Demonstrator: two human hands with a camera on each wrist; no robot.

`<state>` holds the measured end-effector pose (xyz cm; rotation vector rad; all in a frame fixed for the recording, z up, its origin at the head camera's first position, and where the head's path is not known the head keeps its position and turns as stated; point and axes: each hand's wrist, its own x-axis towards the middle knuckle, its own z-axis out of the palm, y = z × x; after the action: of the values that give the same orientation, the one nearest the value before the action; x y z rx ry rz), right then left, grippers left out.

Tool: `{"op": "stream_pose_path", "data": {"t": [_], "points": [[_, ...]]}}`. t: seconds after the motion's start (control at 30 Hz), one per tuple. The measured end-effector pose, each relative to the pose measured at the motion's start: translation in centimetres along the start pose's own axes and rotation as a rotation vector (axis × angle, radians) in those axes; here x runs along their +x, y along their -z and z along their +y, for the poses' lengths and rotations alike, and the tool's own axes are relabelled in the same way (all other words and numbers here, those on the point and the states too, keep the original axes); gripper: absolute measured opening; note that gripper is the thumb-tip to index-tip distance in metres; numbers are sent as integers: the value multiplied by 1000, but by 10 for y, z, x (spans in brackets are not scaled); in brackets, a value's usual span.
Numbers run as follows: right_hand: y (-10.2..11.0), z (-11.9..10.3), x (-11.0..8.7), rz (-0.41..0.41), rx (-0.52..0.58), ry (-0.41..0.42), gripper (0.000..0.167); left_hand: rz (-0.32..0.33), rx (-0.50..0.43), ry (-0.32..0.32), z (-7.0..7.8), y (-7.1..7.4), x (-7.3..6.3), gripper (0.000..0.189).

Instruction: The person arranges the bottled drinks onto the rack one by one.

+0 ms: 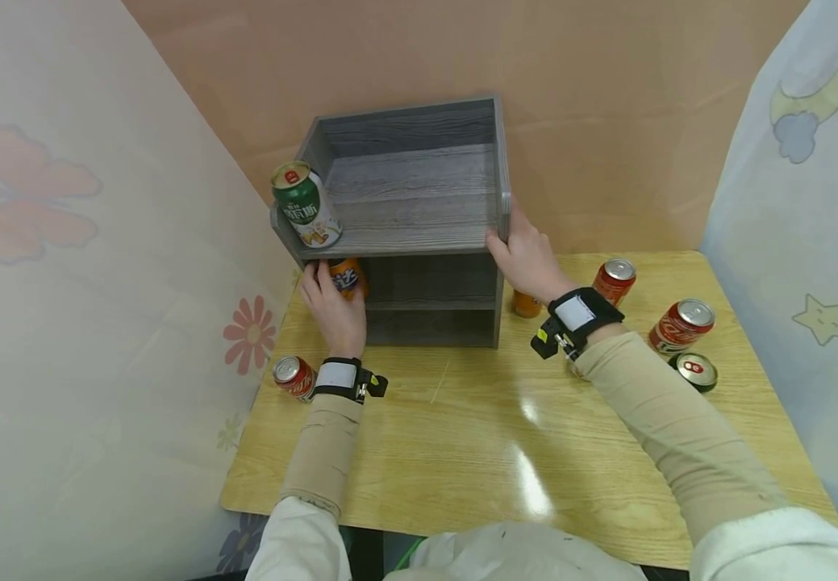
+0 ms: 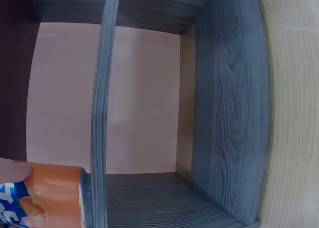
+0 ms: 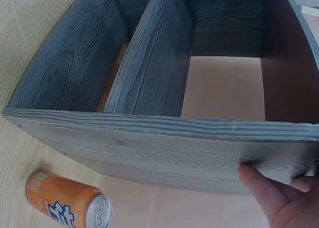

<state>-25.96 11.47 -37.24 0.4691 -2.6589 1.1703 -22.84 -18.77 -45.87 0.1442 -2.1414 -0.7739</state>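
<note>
A grey wood-grain shelf (image 1: 426, 181) stands on the table. My left hand (image 1: 336, 319) grips an orange soda can (image 1: 346, 276) at the left end of its middle compartment. In the left wrist view, a fingertip lies on the orange can (image 2: 55, 190), whose end is right at the shelf board (image 2: 101, 103). My right hand (image 1: 531, 258) holds the shelf's right side near the upper board. The thumb presses the side panel (image 3: 164, 155) in the right wrist view. A green-and-white can (image 1: 306, 206) stands upright at the left end of the top shelf.
Red cans stand left of the shelf (image 1: 295, 378) and at right, one (image 1: 614, 280) behind another (image 1: 681, 325). Close to these is a dark green-topped can (image 1: 694, 372). Another orange can (image 3: 70, 200) stands beside the shelf's right side. Printed curtains (image 1: 99, 323) flank the table.
</note>
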Motion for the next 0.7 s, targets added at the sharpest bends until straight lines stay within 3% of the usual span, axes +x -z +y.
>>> {"op": "stream_pose_path", "data": {"t": [0.53,0.7], "points": [[-1,2,0,-7,1,-13,69,-7,19,-18,-3,0,-2,63],[-1,3,0,-10,2,-14,68,-2,-36,-8,-4,2,-3,68]]}}
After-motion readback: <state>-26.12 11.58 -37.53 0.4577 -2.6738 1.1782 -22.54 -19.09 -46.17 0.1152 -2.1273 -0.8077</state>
